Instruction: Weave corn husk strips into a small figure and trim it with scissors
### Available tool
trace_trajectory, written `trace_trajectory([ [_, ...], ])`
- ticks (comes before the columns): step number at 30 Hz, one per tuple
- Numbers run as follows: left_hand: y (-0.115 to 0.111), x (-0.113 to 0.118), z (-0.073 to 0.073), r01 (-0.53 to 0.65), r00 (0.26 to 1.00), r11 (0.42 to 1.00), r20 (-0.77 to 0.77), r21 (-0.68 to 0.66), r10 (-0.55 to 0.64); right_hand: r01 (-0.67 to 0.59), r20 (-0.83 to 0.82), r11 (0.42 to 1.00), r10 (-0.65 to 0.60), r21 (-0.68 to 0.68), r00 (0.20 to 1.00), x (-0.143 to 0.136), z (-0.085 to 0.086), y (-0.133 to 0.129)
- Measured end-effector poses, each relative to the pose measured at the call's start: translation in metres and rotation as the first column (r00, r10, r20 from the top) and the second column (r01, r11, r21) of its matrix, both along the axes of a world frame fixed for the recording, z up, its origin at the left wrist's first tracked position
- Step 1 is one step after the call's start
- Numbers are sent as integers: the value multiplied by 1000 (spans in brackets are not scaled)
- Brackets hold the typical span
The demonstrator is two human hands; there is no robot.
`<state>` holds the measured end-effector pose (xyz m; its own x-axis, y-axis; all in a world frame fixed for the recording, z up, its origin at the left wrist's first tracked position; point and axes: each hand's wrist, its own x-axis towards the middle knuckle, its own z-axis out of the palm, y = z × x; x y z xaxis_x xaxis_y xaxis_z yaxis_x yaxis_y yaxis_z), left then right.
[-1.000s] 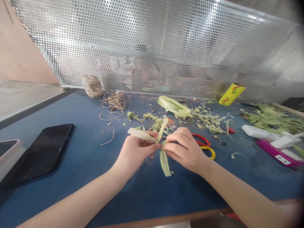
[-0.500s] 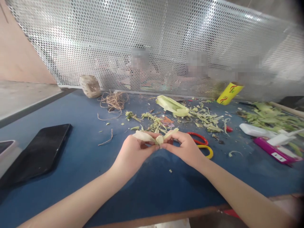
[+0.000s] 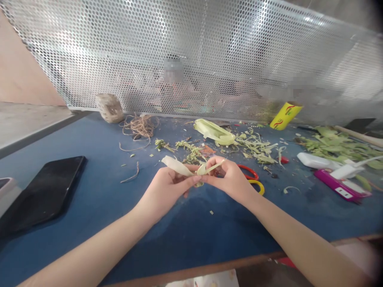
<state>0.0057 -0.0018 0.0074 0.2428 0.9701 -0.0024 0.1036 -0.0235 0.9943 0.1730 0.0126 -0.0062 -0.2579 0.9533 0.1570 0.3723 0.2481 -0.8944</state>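
Near the middle of the table, both hands pinch a pale corn husk strip (image 3: 176, 164), folded or knotted where the fingertips meet. My left hand (image 3: 167, 187) has its thumb and fingers closed on the strip, whose broad end sticks out to the upper left. My right hand (image 3: 229, 179) is closed on the narrow end, which points up and right. The fingers partly hide the folded middle. Just beyond the right hand lie scissors with red and yellow handles (image 3: 257, 185), their blades hidden. A larger pale green corn husk (image 3: 214, 132) lies behind the hands.
Green scraps (image 3: 257, 147) litter the blue table (image 3: 167, 247). At the back are tangled twine (image 3: 140, 126), a whitish jar (image 3: 109, 108) and a yellow tube (image 3: 285, 115), before a perforated metal screen (image 3: 191, 48). A black phone (image 3: 44, 191) lies left, a magenta power strip (image 3: 342, 185) right.
The husk strip has shifted between my hands; its broad end now extends farther up and left, and the narrow end stands out more clearly. The view has moved slightly.
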Motion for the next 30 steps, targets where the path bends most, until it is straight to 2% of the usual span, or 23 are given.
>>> trace_trajectory([
  [4, 1, 1, -3, -12, 1000, 1000, -16, 10, 12, -7, 62, 989, -2, 151, 998, 0, 1, -4],
  [7, 2, 1, -5, -31, 998, 999, -56, 9, 31, -52, 45, 967, 42, 251, 998, 0, 1, -7],
  [12, 2, 2, -4, -29, 997, 999, -78, -13, 28, -37, -59, 947, 59, 318, 996, -1, -3, -7],
  [15, 2, 2, -3, -13, 996, 1000, -87, -15, 12, -11, -37, 921, 27, 389, 999, 0, -5, -7],
  [17, 2, 1, -2, -18, 995, 1000, -96, -14, 16, -7, 18, 844, -3, 536, 1000, 1, -4, -8],
  [19, 2, 1, -3, -25, 996, 1000, -91, -17, 23, -73, 111, 725, -5, 685, 994, 3, -2, -10],
  [21, 3, 1, -4, -15, 998, 1000, -64, -23, 14, -192, 219, 632, 37, 751, 975, 4, 0, -12],
  [22, 3, 1, -4, -7, 999, 1000, -52, -25, 6, -240, 257, 612, 63, 753, 964, 4, 0, -13],
  [24, 2, 2, -5, 29, 998, 999, -59, -24, -30, -262, 265, 633, 91, 729, 960, 2, -1, -14],
  [27, 0, 3, -2, 90, 991, 995, -96, -42, -93, -204, 219, 689, 67, 695, 973, -2, -3, -12],
  [30, -3, 4, 3, 135, 989, 987, -51, -93, -140, -232, 257, 674, 65, 701, 964, -1, -2, -9],
])
